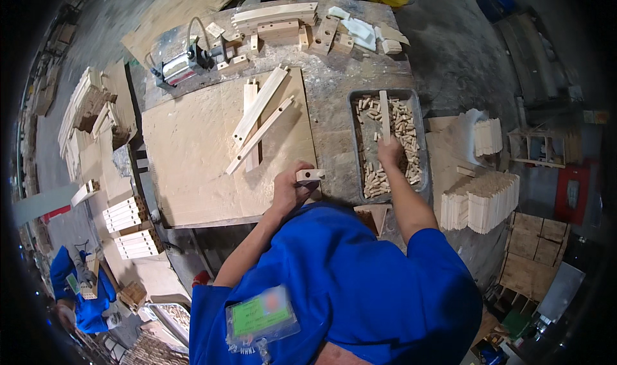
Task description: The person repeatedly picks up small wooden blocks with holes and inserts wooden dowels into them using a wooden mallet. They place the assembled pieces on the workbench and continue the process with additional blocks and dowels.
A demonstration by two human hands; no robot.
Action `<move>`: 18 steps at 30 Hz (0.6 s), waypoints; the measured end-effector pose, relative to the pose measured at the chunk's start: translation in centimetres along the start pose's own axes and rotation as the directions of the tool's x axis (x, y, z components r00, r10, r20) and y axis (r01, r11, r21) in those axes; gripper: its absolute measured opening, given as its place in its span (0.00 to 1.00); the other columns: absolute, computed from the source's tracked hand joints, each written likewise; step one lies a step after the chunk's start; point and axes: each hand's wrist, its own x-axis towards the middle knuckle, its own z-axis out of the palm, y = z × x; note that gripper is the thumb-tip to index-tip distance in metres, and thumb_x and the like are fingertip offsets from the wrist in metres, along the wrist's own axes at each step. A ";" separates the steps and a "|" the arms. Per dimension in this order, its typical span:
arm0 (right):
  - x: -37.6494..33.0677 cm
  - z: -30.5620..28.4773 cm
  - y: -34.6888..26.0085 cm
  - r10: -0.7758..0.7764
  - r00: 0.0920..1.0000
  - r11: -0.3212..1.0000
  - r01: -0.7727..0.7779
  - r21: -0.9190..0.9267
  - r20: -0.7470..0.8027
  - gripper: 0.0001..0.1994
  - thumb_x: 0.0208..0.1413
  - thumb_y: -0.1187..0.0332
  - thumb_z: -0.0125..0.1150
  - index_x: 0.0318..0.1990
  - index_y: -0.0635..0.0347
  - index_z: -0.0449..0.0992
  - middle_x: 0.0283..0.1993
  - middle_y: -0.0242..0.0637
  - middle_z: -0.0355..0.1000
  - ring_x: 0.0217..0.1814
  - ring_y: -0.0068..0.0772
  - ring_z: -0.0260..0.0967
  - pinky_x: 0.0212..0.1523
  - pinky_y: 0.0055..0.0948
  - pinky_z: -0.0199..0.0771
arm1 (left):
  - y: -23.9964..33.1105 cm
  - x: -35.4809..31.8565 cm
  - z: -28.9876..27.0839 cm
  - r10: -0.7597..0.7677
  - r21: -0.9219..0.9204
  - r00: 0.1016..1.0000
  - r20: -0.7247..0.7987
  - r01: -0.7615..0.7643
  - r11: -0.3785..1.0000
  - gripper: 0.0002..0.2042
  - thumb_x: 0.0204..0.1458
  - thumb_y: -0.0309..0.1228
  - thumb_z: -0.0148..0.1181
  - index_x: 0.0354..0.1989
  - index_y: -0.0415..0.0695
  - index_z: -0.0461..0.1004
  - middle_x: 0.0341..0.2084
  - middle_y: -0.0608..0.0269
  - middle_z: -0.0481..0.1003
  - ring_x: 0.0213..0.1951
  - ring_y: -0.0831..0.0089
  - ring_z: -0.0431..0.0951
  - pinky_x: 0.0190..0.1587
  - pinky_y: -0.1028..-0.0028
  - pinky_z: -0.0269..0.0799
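Note:
My left hand (pixel 290 190) is closed round a pale wooden block (pixel 310 176) with a dark hole in its end, held at the near edge of the table. My right hand (pixel 390 151) is over a grey tray (pixel 352 140) full of short wooden dowels (pixel 405 124). Its fingers are closed at the near end of a flat wooden strip (pixel 385 113) that points away from me across the tray. On a flat board (pixel 193 172) to the left, several wooden rails (pixel 262 104) with dowels in their ends lie crossed over one another.
A clamp-like device with a metal cylinder (pixel 180 68) stands at the far left of the table. Wooden pieces (pixel 276 14) are stacked at the back. More wood stacks (pixel 482 201) stand at right and left (pixel 125 215). A co-worker in blue (pixel 87 294) is at lower left.

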 end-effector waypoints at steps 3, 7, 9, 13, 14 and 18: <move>0.2 -1.0 0.6 0.038 0.996 0.953 -0.060 0.299 0.077 0.11 0.64 0.66 0.69 0.47 0.64 0.81 0.34 0.40 0.79 0.30 0.36 0.80 0.31 0.39 0.79 | 0.3 0.5 0.1 0.043 0.018 0.999 0.013 -0.043 0.999 0.16 0.50 0.29 0.77 0.47 0.47 0.80 0.36 0.55 0.84 0.39 0.58 0.88 0.42 0.66 0.81; -2.8 -7.3 -5.8 -0.238 0.938 0.837 0.067 0.543 0.251 0.08 0.67 0.68 0.69 0.47 0.61 0.80 0.31 0.28 0.74 0.27 0.17 0.69 0.28 0.24 0.68 | -0.9 -0.1 0.3 -0.013 0.086 1.000 0.023 0.011 0.996 0.15 0.49 0.28 0.77 0.46 0.44 0.82 0.35 0.57 0.85 0.39 0.65 0.87 0.43 0.68 0.81; -4.5 -12.5 -11.0 -0.378 0.877 0.797 0.144 0.586 0.298 0.08 0.66 0.68 0.70 0.45 0.62 0.81 0.33 0.27 0.74 0.29 0.15 0.67 0.31 0.23 0.67 | -1.1 -0.4 0.6 -0.017 0.107 1.000 0.010 0.015 0.994 0.18 0.48 0.29 0.78 0.48 0.46 0.81 0.36 0.56 0.84 0.39 0.60 0.87 0.43 0.65 0.81; -7.9 -18.7 -18.4 -0.749 0.614 0.610 0.495 0.619 0.247 0.07 0.65 0.69 0.70 0.42 0.64 0.81 0.35 0.30 0.74 0.32 0.22 0.70 0.34 0.28 0.69 | -0.9 0.0 0.9 -0.015 0.060 0.999 0.052 0.012 0.998 0.22 0.46 0.29 0.78 0.52 0.48 0.80 0.37 0.53 0.84 0.41 0.52 0.87 0.44 0.62 0.81; -8.7 -19.4 -19.8 -0.810 0.536 0.556 0.570 0.605 0.240 0.07 0.63 0.70 0.70 0.41 0.64 0.81 0.35 0.32 0.73 0.33 0.28 0.71 0.35 0.31 0.70 | -0.9 0.0 1.0 -0.009 0.038 0.999 0.051 0.007 0.999 0.23 0.46 0.29 0.79 0.52 0.49 0.80 0.36 0.53 0.84 0.41 0.52 0.87 0.44 0.62 0.81; -10.4 -20.2 -22.4 -0.933 0.266 0.353 0.811 0.465 0.244 0.07 0.53 0.76 0.69 0.39 0.65 0.80 0.34 0.42 0.70 0.36 0.47 0.71 0.37 0.42 0.71 | -0.8 0.2 1.3 -0.003 0.083 1.000 0.001 0.003 0.997 0.20 0.46 0.32 0.78 0.50 0.49 0.83 0.34 0.51 0.84 0.38 0.51 0.86 0.42 0.59 0.81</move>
